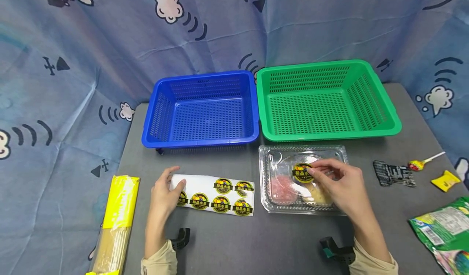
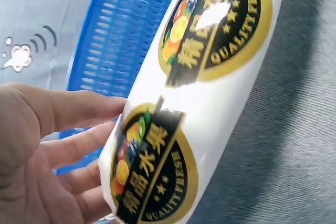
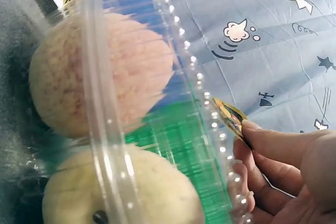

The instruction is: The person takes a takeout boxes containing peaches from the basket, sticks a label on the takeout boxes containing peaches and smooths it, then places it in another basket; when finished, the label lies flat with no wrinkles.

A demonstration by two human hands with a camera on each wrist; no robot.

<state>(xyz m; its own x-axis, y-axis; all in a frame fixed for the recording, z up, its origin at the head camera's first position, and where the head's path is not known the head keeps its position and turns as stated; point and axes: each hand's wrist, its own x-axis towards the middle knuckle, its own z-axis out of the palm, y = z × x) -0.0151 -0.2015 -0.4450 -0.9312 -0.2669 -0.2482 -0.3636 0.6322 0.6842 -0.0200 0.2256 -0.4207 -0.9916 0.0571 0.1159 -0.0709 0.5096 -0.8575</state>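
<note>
My left hand [image 1: 165,195] holds the left end of a white sheet of stickers [image 1: 201,181], thumb on top. Several round black-and-gold fruit stickers remain on the sheet, a few seen large in the left wrist view. Between thumb and fingers of my right hand [image 1: 340,183] is a single sticker [image 1: 302,173] of the same kind, pinched by its right edge. It overlaps the lid of a clear plastic box [image 1: 264,181] in the head view. Inside the closed box, a mottled pink round fruit [image 3: 100,72] lies beside a pale yellow one [image 3: 121,187].
A blue basket [image 1: 201,144] and a green basket [image 1: 329,136] stand side by side behind. Yellow-wrapped noodles [image 1: 117,218] lie far left. On the right are a black packet [image 1: 393,174], a lollipop [image 1: 415,165], a small yellow packet [image 1: 445,181] and a green bag [image 1: 445,226].
</note>
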